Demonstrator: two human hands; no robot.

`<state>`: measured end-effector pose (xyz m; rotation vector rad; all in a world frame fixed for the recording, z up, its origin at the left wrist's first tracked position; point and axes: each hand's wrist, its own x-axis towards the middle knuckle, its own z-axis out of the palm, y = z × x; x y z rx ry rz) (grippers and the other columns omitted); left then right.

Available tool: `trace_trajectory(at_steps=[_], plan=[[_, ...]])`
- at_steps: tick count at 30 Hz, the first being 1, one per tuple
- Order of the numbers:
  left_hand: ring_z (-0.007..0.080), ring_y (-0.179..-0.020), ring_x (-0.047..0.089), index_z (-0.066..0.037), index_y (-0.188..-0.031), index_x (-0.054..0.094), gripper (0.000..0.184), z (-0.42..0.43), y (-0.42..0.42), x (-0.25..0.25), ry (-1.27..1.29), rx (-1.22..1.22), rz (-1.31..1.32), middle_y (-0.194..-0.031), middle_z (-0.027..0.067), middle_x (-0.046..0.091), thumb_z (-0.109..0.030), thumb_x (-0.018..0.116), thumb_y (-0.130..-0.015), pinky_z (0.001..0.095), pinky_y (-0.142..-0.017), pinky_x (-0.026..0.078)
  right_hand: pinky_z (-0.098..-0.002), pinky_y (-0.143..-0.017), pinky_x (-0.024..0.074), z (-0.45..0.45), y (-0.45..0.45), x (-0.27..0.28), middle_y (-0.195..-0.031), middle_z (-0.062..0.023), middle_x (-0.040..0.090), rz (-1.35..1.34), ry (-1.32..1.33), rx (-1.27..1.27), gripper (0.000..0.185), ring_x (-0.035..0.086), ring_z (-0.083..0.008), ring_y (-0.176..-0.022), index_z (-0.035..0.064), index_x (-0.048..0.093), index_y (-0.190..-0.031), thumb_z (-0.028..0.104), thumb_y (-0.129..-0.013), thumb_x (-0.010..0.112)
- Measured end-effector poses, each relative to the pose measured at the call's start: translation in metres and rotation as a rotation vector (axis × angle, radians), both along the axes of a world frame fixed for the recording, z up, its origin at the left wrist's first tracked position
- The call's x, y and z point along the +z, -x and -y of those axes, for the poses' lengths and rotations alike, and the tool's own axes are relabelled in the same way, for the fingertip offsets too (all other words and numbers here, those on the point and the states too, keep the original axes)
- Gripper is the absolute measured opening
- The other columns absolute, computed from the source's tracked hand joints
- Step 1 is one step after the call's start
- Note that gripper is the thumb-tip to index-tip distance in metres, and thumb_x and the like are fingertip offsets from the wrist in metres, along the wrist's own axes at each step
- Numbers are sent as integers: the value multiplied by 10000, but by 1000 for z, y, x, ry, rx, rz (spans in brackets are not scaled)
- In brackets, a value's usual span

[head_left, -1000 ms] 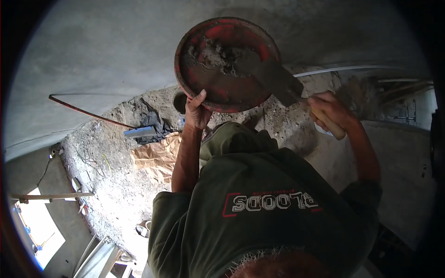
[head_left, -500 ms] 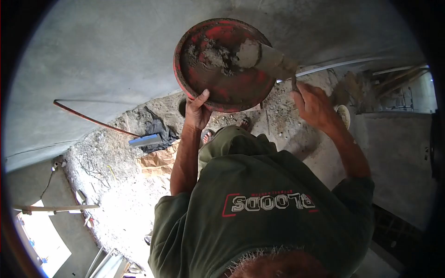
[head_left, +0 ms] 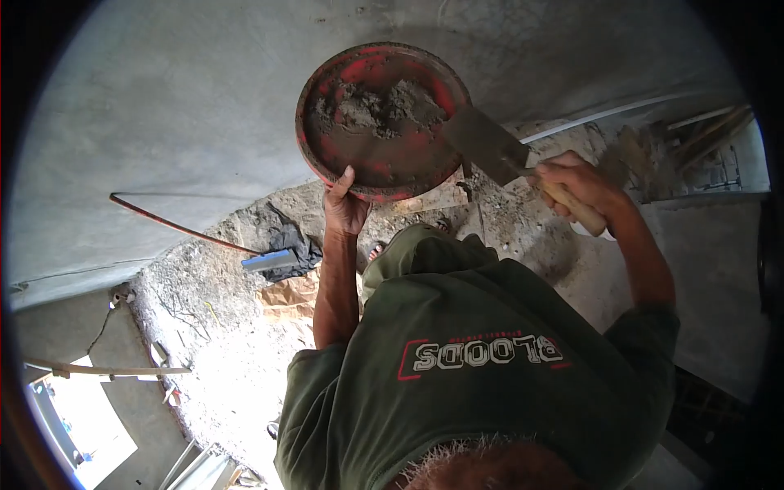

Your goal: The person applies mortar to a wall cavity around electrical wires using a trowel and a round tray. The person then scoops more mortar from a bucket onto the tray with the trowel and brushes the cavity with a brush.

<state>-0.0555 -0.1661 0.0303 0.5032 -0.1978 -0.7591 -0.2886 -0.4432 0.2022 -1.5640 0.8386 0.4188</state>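
Worker stands near a grey wall (head_left: 188,106), in a dark green T-shirt (head_left: 482,384). Left hand (head_left: 346,214) closed on the near edge of a shallow red round pan (head_left: 367,169) — thumb up at the rim, remaining fingers hidden beneath, so their spread cannot be told. Pan is held up in front of the body, over the rubble-strewn floor (head_left: 523,237). Wet mortar (head_left: 411,104) sits in rough lumps toward its far half, with a smear over much of the rest. Right hand (head_left: 578,186) wrapped round the wooden handle of a flat trowel (head_left: 487,145); blade tip overlaps the pan's right rim, contact uncertain. Handling, by judgement: pan stiff, moderately heavy once loaded, load off-centre and apt to tip it; best supported from below toward the middle, thumb over the rim. Rim caked, probably slick where wet. Mortar soft, cohesive, gritty. Trowel light, blade thin and fairly stiff — hold by the wood, clear of the smeared metal. Blue-edged tool (head_left: 269,260) lies on the floor, near crumpled brown paper (head_left: 290,299).
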Motion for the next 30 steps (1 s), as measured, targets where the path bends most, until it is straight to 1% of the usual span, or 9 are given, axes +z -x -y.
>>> trace_trajectory(at_steps=[5,9,12,13,14,18,21,26,30], plan=[[352,-1243,534,-16,-1426,380,605,-1,-6,0,-24,-43,102,-1374,179,514,-111,648,-892,545,-1062,446,-284,-376,414,13,-5,-13,-626,-68,568,13,153,116,380,532,-129,-447,-11,598,-1014,359,-968,521],[338,-1257,519,-29,-1421,384,604,9,-18,0,-77,-147,110,-1377,168,510,-61,652,-881,545,-1059,449,-296,-373,430,14,-38,-45,-650,-75,583,92,101,126,401,558,-142,-463,4,599,-934,397,-962,525],[348,-1232,539,-22,-1420,380,598,15,-12,11,-29,-110,31,-1371,175,514,-79,645,-888,554,-1040,461,-301,-373,430,10,-36,-61,-649,-80,585,254,20,61,399,554,-145,-459,-12,609,-946,379,-957,528],[358,-1280,496,-2,-1455,314,647,16,-11,8,-57,-79,138,-1403,193,481,-166,634,-917,549,-1075,429,-306,-371,430,8,-27,-63,-651,-83,588,276,-90,-8,390,551,-148,-454,-21,613,-955,359,-953,527],[358,-1280,496,-2,-1455,314,647,14,-14,6,-54,-74,163,-1403,193,481,-166,634,-917,549,-1075,429,-311,-370,430,8,-19,-66,-652,-85,591,295,-197,-76,381,549,-150,-450,-30,618,-965,339,-948,525],[356,-1274,498,-17,-1454,322,645,8,-21,5,-105,-94,85,-1416,170,474,-197,641,-924,556,-1058,442,-322,-392,452,-6,-20,-110,-695,-112,612,523,-232,-196,393,556,-174,-460,-29,623,-1029,331,-923,507],[331,-1297,475,-54,-1469,323,662,7,-20,17,-153,-55,190,-1429,144,466,-170,654,-908,522,-1054,445,-331,-436,465,-25,-43,-94,-757,-120,609,699,-482,-339,403,563,-185,-511,-21,609,-1081,327,-909,501],[321,-1330,440,-71,-1460,366,653,0,-27,15,-138,-74,174,-1447,120,463,-170,667,-889,507,-1130,354,-324,-464,480,-30,-87,-84,-803,-98,585,1005,-1011,-332,387,569,-176,-592,5,563,-1115,338,-927,510],[322,-1308,467,-60,-1438,404,618,-5,-32,11,-139,-16,169,-1429,126,486,-168,663,-887,515,-1123,360,-300,-452,475,-16,-95,-42,-795,-90,581,1252,-784,-421,407,571,-149,-597,2,547,-1134,358,-940,507]])
